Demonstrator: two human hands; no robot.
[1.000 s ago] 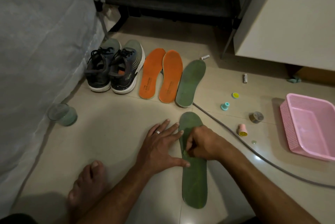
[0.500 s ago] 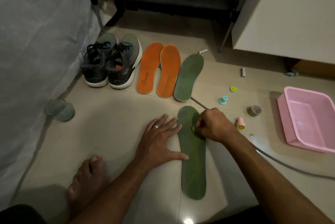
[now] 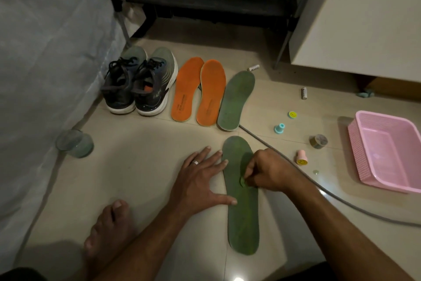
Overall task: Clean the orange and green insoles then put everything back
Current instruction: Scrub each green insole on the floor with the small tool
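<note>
- Head view looks down on a tiled floor (image 3: 141,167), where the near green insole (image 3: 242,217) lies flat and lengthwise; every place below is given from this insole.
- On its left edge rests the left hand (image 3: 200,183), fingers straight and spread, fingertips and thumb (image 3: 231,201) touching the rim and gripping nothing. I judge it is there to pin the insole so that rubbing does not slide it.
- Over its upper middle sits the right hand (image 3: 271,172), fingers curled tight and pinching a small pale-green cleaning piece (image 3: 242,181) against the surface. Whether that is a cloth or a sponge is too small to tell.
- Just beyond its toe lies the second green insole (image 3: 235,101), and left of that the two orange insoles (image 3: 199,91) side by side, all laid out in a row, likely so each can be taken in turn.
- Farther left of those stands the pair of shoes (image 3: 141,85), openings up, ready to take the insoles back.
- Right of the insole, a grey cable (image 3: 319,186) runs across the floor, and well apart sits a pink basket (image 3: 364,162).
- Well to its left stands a small glass jar (image 3: 75,143).
- Judged from this, cleaning is in hand and nothing has been put back.
</note>
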